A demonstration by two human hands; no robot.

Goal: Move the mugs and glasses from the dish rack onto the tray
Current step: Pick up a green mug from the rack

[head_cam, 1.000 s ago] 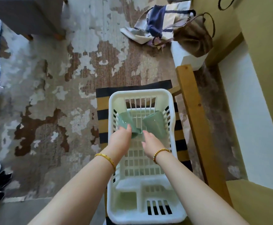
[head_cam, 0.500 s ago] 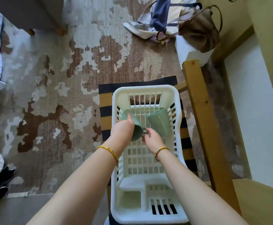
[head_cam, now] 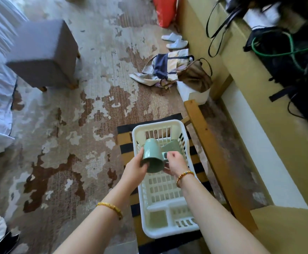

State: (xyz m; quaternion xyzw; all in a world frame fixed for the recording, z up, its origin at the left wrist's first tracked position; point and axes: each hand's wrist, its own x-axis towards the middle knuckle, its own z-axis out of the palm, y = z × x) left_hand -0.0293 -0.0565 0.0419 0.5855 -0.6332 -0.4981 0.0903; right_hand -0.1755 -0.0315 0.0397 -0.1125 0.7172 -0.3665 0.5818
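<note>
1. Above the far half of a white slatted plastic dish rack [head_cam: 175,230], a sage-green ceramic mug [head_cam: 152,156] was held tilted, mouth toward the camera.
2. The left hand [head_cam: 135,168] gripped its rim; the right hand [head_cam: 175,163] pinched its handle.
3. A second green mug [head_cam: 171,146] lay in the rack's far right corner.

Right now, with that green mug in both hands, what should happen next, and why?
Probably carry the green mug clear of the dish rack. The left hand cups its body, the right hand holds by the handle, and a second mug waits inside. No tray is in view.
</note>
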